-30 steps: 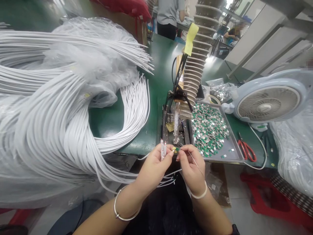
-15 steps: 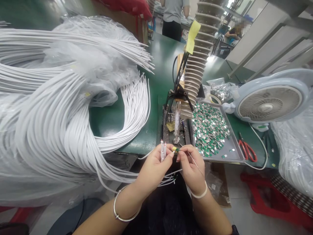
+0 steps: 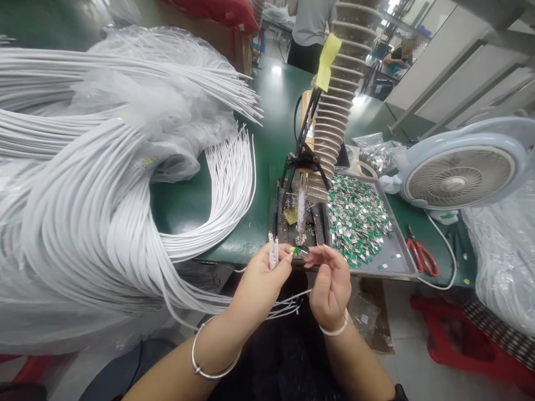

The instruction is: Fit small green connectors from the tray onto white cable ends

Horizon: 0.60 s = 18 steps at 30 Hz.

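Note:
My left hand (image 3: 265, 278) is closed around several white cables (image 3: 273, 253) whose stripped ends point up. Between its thumb and forefinger, a small green-and-metal connector board (image 3: 296, 252) sits at a cable tip with a bit of yellow on it. Just right of that board, my right hand (image 3: 330, 284) has its thumb apart from its loosely curled fingers, and no object shows clearly in it. Right behind the board is a soldering iron (image 3: 301, 206), tip down in a stand over a dark, solder-spattered tray (image 3: 281, 231).
A grey tray (image 3: 401, 245) holds many small green-and-silver boards. Red-handled pliers (image 3: 424, 259) and a fan (image 3: 455, 172) are on the right. Big bundles of white cable (image 3: 92, 211) fill the left. A ribbed duct (image 3: 332, 122) hangs above the iron. A person (image 3: 311, 33) stands behind the bench.
My right thumb has come away from the fingers, and the thin wire that crossed this hand no longer shows clearly. My left hand, with cables and board, has shifted slightly left.

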Tool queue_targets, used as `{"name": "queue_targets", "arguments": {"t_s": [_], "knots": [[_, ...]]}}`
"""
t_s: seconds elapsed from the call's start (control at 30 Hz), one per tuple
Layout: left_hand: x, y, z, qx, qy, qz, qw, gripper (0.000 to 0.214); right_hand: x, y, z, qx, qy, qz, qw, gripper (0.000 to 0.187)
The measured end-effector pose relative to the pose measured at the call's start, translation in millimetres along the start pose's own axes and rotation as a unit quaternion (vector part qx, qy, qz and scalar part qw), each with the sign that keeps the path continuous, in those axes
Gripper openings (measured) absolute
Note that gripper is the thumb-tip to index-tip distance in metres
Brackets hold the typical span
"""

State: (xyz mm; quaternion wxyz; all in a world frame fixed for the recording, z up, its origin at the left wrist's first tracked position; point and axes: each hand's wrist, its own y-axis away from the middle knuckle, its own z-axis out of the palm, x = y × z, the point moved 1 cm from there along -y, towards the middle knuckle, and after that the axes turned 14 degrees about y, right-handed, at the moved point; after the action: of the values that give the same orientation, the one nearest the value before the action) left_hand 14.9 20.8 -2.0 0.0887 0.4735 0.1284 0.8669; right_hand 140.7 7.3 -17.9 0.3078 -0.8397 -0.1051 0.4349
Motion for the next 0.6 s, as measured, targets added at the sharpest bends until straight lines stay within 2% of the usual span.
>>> {"name": "queue_targets", "arguments": {"t_s": [0.1, 0.37, 0.6], "knots": [[2, 0, 1.1, 0.012, 0.001, -0.004, 1.000, 0.006, 2, 4, 2, 0.031, -0.020, -0.023, 0.999, 0.032], [10, 1, 8.4, 0.010, 0.009, 0.009, 1.000, 0.008, 0, -4, -3, 0.009, 0.061, -0.083, 0.995, 0.025], [12, 2, 10.8, 0.007, -0.021, 0.025, 0.999, 0.010, -4, -9, -3, 0.020, 0.095, -0.094, 0.991, 0.025]]}}
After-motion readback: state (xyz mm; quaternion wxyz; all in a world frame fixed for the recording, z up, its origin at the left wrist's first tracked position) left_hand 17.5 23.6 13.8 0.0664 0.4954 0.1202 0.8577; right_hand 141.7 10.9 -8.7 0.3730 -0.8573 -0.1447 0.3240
